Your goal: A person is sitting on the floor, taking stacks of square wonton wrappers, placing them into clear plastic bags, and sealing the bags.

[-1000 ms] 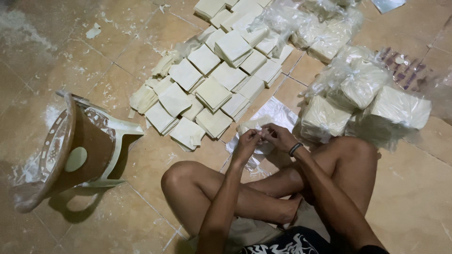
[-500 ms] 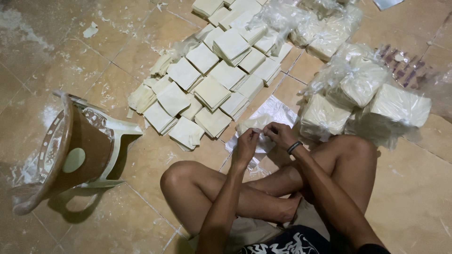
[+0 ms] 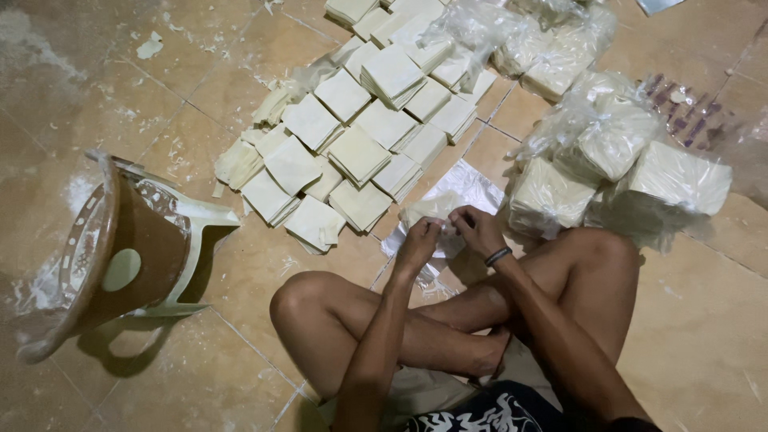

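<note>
Hands meet over the tiled floor [image 3: 200,88] just past our crossed legs: our left hand [image 3: 419,242] and right hand [image 3: 478,230] both pinch a pale folded square in a clear plastic bag [image 3: 456,196], fingers pressed together on its near edge. The bag stretches away from us toward the far side. Both hands sit equally close. Stacks of folded squares [image 3: 352,136] lie far left; bagged bundles [image 3: 616,152] lie right.

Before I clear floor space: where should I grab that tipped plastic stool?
Probably grip the pale leg of the stool, coming from above. It lies on its side with its legs pointing toward the stacks, so that leg juts out free and reachable.
</note>
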